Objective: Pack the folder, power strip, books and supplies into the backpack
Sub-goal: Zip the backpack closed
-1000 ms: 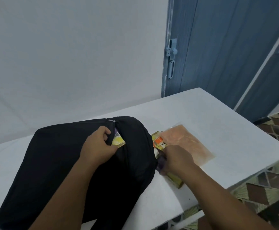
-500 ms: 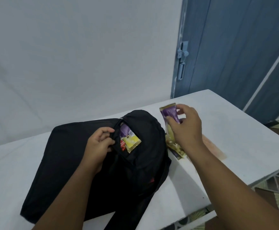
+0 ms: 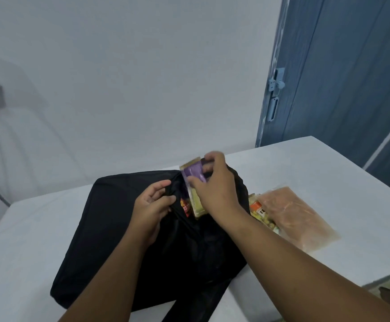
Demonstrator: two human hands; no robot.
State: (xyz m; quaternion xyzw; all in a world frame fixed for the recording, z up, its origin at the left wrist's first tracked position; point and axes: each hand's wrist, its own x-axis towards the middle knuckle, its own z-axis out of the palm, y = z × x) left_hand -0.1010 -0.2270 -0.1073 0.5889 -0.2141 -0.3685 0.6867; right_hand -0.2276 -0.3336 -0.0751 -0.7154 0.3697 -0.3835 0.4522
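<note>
A black backpack [image 3: 124,231] is lying flat on the white desk [image 3: 305,166], its top pocket gaping open. The left hand [image 3: 153,206] is pinching the pocket's fabric edge, holding it apart. The right hand [image 3: 214,187] is gripping a purple-and-gold snack packet [image 3: 192,180] and lowering it into the opening, beside a red-and-yellow packet [image 3: 185,206] already sitting inside. Half a second ago the purple packet was being held up over the desk, right of the backpack; now it is sitting over the pocket mouth. To the right, an orange-topped green packet [image 3: 260,211] is lying partly under a translucent orange pouch [image 3: 293,217]. Packet printing is too blurred to read.
</note>
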